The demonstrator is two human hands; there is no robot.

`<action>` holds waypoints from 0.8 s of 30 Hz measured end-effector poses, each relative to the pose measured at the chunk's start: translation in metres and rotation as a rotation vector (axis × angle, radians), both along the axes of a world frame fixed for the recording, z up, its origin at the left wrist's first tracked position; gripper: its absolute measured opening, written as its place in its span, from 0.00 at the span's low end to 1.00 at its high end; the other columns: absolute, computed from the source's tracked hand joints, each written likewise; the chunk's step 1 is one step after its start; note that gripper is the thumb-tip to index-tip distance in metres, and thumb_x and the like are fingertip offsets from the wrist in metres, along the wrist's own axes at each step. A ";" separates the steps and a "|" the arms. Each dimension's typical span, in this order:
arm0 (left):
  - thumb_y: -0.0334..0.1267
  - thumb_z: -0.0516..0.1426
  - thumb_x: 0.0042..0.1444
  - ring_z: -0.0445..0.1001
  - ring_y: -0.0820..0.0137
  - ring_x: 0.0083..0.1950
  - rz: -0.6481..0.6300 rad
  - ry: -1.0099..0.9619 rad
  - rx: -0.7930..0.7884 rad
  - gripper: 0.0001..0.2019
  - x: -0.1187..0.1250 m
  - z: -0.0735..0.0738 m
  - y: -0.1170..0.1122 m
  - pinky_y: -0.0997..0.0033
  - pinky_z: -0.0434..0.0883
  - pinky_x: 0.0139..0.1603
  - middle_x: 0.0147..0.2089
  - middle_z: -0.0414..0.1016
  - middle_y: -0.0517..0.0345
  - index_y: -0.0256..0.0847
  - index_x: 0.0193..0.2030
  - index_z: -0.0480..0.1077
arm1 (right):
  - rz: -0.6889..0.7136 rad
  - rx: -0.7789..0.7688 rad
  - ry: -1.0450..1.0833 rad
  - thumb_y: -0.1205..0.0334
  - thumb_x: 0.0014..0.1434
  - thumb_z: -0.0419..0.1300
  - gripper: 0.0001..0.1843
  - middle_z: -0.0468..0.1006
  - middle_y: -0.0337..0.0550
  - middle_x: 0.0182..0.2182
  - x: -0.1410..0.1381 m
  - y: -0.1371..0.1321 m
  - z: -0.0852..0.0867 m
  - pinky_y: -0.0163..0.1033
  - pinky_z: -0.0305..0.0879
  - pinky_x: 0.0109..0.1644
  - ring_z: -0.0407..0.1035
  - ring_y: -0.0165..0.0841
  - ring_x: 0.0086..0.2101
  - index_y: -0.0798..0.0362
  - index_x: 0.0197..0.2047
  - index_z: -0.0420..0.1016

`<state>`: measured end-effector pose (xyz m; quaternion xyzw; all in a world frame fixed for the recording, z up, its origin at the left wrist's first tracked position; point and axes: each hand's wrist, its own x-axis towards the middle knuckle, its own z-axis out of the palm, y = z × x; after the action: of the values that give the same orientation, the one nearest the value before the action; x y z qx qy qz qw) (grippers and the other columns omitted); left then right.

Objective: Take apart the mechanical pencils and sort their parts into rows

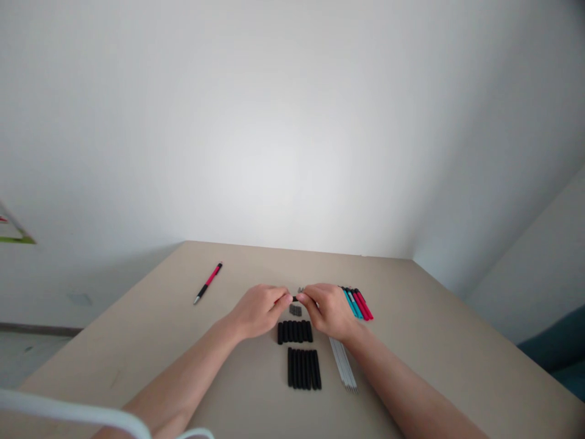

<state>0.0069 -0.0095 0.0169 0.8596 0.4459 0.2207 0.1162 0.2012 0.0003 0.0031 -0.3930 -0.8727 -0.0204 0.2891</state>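
My left hand (264,310) and my right hand (326,308) meet over the middle of the table, thumbs and fingers pinched. Between their fingertips shows a short stretch of a small black pen part (295,299), gripped from both sides; most of it is covered by the fingers. Just below lie small grey springs (295,311). Nearer to me are a row of short black grips (295,331) and a row of longer black tubes (304,369). White pen refills (343,366) lie beside my right wrist, partly under the forearm.
Teal and red pen barrels (357,303) lie right of my right hand. One assembled red and black pen (208,283) rests at the left on the beige table (247,259). A wall stands behind the table. A white curved bar (73,411) crosses the lower left corner.
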 end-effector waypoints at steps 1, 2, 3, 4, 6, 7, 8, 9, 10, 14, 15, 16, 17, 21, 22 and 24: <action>0.44 0.40 0.64 0.67 0.71 0.26 0.023 0.002 -0.005 0.21 -0.002 0.001 0.001 0.74 0.56 0.28 0.24 0.70 0.59 0.40 0.26 0.66 | -0.008 0.010 0.012 0.58 0.64 0.46 0.20 0.63 0.38 0.18 0.001 0.000 0.000 0.35 0.44 0.28 0.56 0.28 0.22 0.53 0.21 0.58; 0.44 0.40 0.64 0.67 0.71 0.26 0.050 0.003 -0.014 0.23 -0.005 0.001 0.003 0.74 0.56 0.29 0.24 0.70 0.59 0.40 0.25 0.66 | -0.017 0.018 0.027 0.58 0.64 0.46 0.20 0.63 0.39 0.18 0.003 0.000 -0.001 0.35 0.44 0.28 0.56 0.28 0.21 0.53 0.21 0.58; 0.45 0.40 0.64 0.67 0.71 0.26 0.081 0.003 -0.027 0.23 -0.007 0.001 0.005 0.73 0.56 0.29 0.23 0.70 0.59 0.40 0.24 0.66 | -0.029 0.028 0.042 0.58 0.64 0.46 0.20 0.63 0.39 0.18 0.006 0.000 -0.001 0.36 0.44 0.28 0.56 0.28 0.21 0.53 0.21 0.57; 0.46 0.40 0.64 0.67 0.71 0.26 0.108 0.002 -0.042 0.24 -0.010 0.000 0.008 0.73 0.56 0.29 0.23 0.69 0.58 0.40 0.23 0.67 | -0.042 0.036 0.055 0.59 0.64 0.45 0.20 0.63 0.39 0.18 0.008 0.000 -0.001 0.36 0.44 0.27 0.56 0.28 0.21 0.53 0.21 0.57; 0.47 0.42 0.63 0.67 0.71 0.26 0.150 -0.052 -0.080 0.23 -0.014 -0.003 0.015 0.73 0.56 0.29 0.22 0.69 0.59 0.39 0.23 0.68 | -0.079 0.052 0.075 0.59 0.64 0.45 0.20 0.62 0.39 0.18 0.013 0.000 -0.001 0.36 0.44 0.27 0.55 0.29 0.21 0.52 0.21 0.56; 0.47 0.43 0.62 0.66 0.71 0.25 0.152 -0.093 -0.103 0.22 -0.016 -0.006 0.018 0.74 0.55 0.28 0.21 0.67 0.60 0.39 0.24 0.68 | -0.095 0.054 0.079 0.59 0.64 0.45 0.20 0.62 0.39 0.18 0.016 0.001 -0.001 0.36 0.44 0.27 0.55 0.29 0.21 0.52 0.21 0.56; 0.47 0.44 0.61 0.64 0.72 0.24 0.154 -0.149 -0.121 0.22 -0.016 -0.008 0.020 0.74 0.55 0.27 0.20 0.66 0.61 0.39 0.24 0.68 | -0.110 0.058 0.086 0.59 0.64 0.45 0.20 0.61 0.38 0.18 0.017 0.001 -0.002 0.36 0.44 0.27 0.55 0.29 0.21 0.52 0.21 0.56; 0.47 0.44 0.61 0.63 0.72 0.24 0.157 -0.209 -0.139 0.21 -0.016 -0.011 0.022 0.74 0.55 0.26 0.20 0.65 0.62 0.38 0.24 0.68 | -0.120 0.060 0.092 0.59 0.64 0.45 0.20 0.62 0.38 0.18 0.018 0.001 -0.002 0.36 0.44 0.27 0.55 0.29 0.21 0.52 0.21 0.56; 0.47 0.45 0.60 0.62 0.73 0.24 0.151 -0.265 -0.155 0.20 -0.015 -0.013 0.024 0.74 0.55 0.26 0.19 0.64 0.62 0.38 0.25 0.68 | -0.127 0.060 0.098 0.59 0.64 0.45 0.20 0.62 0.38 0.17 0.019 0.001 -0.002 0.36 0.44 0.27 0.55 0.29 0.21 0.52 0.21 0.56; 0.44 0.50 0.57 0.61 0.74 0.25 0.116 -0.444 -0.161 0.15 -0.011 -0.017 0.025 0.75 0.57 0.27 0.23 0.65 0.63 0.37 0.28 0.69 | -0.157 0.041 0.143 0.58 0.64 0.45 0.21 0.61 0.38 0.16 0.016 0.000 -0.004 0.35 0.44 0.26 0.55 0.28 0.19 0.52 0.20 0.55; 0.43 0.51 0.57 0.62 0.73 0.26 0.119 -0.471 -0.145 0.13 -0.011 -0.017 0.025 0.75 0.58 0.27 0.23 0.66 0.62 0.36 0.29 0.69 | -0.165 0.031 0.161 0.57 0.64 0.45 0.22 0.61 0.37 0.15 0.015 0.000 -0.004 0.35 0.44 0.26 0.55 0.28 0.19 0.52 0.19 0.54; 0.43 0.52 0.57 0.62 0.73 0.27 0.125 -0.492 -0.123 0.13 -0.011 -0.016 0.024 0.75 0.58 0.27 0.24 0.66 0.62 0.36 0.30 0.70 | -0.174 0.020 0.182 0.57 0.64 0.44 0.22 0.60 0.37 0.15 0.014 0.000 -0.004 0.35 0.44 0.26 0.54 0.27 0.18 0.52 0.19 0.54; 0.43 0.52 0.56 0.63 0.73 0.27 0.129 -0.510 -0.097 0.12 -0.011 -0.016 0.024 0.75 0.59 0.28 0.25 0.67 0.61 0.37 0.30 0.70 | -0.181 0.007 0.202 0.56 0.64 0.44 0.23 0.60 0.37 0.14 0.013 0.000 -0.005 0.35 0.43 0.25 0.53 0.27 0.18 0.52 0.18 0.53; 0.42 0.56 0.54 0.69 0.71 0.30 0.140 -0.669 -0.075 0.10 -0.010 -0.016 0.025 0.73 0.64 0.32 0.26 0.71 0.58 0.37 0.31 0.72 | -0.214 -0.038 0.256 0.54 0.64 0.43 0.25 0.60 0.36 0.13 0.009 0.001 -0.007 0.34 0.42 0.24 0.53 0.26 0.17 0.53 0.17 0.54; 0.42 0.57 0.53 0.70 0.70 0.29 0.146 -0.761 -0.115 0.10 -0.008 -0.016 0.026 0.72 0.66 0.32 0.25 0.71 0.58 0.37 0.32 0.71 | -0.221 -0.051 0.257 0.54 0.64 0.43 0.25 0.61 0.37 0.14 0.008 0.000 -0.007 0.34 0.42 0.24 0.53 0.26 0.17 0.53 0.17 0.55; 0.42 0.59 0.51 0.72 0.70 0.27 0.163 -1.016 -0.227 0.10 -0.004 -0.018 0.028 0.69 0.69 0.33 0.25 0.72 0.60 0.37 0.35 0.69 | -0.220 -0.093 0.241 0.54 0.65 0.43 0.24 0.64 0.37 0.15 0.004 -0.002 -0.008 0.34 0.43 0.25 0.56 0.27 0.18 0.53 0.19 0.59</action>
<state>0.0029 0.0183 -0.0009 0.5888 0.4198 0.5682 0.3928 0.2054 -0.0013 -0.0044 -0.4989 -0.7832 0.0357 0.3693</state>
